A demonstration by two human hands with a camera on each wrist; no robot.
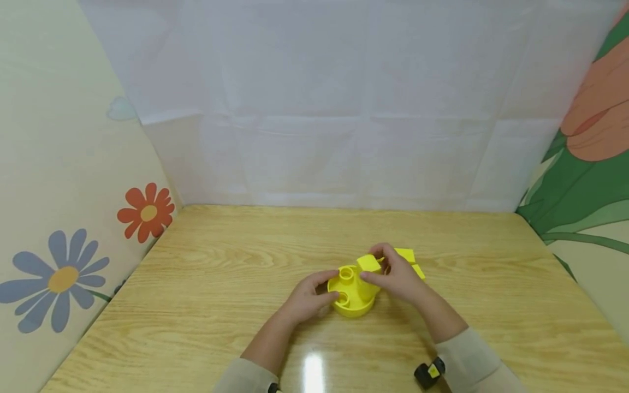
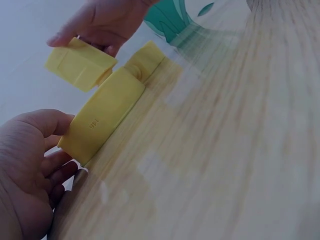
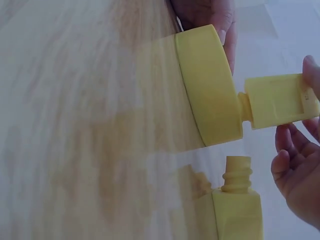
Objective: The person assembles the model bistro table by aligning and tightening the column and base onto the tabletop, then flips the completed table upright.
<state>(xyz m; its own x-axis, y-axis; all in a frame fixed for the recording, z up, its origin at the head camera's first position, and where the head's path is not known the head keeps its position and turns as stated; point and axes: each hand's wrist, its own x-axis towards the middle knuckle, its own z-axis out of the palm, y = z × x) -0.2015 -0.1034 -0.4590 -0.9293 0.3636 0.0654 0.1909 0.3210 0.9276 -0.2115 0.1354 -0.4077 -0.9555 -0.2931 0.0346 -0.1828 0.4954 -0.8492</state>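
Note:
A round yellow plastic base point(image 1: 352, 313) with a low wall and raised ring sockets sits on the table. My left hand point(image 1: 310, 297) holds its left side, thumb and fingers at the rim. A yellow block point(image 1: 368, 284) stands upright over the base's right part. My right hand point(image 1: 400, 277) grips that block near its top between thumb and fingers. In the right wrist view, the block's narrow neck point(image 3: 244, 106) meets the base, and the neck's end is hidden behind the wall. Another yellow block with a threaded neck point(image 3: 237, 175) lies on the table beside the base.
The wood-grain table point(image 1: 221, 256) reaches back to a white cloth point(image 1: 304, 136). More yellow parts point(image 1: 405, 254) lie just behind my right hand. Flower-patterned panels point(image 1: 64, 164) stand at both sides.

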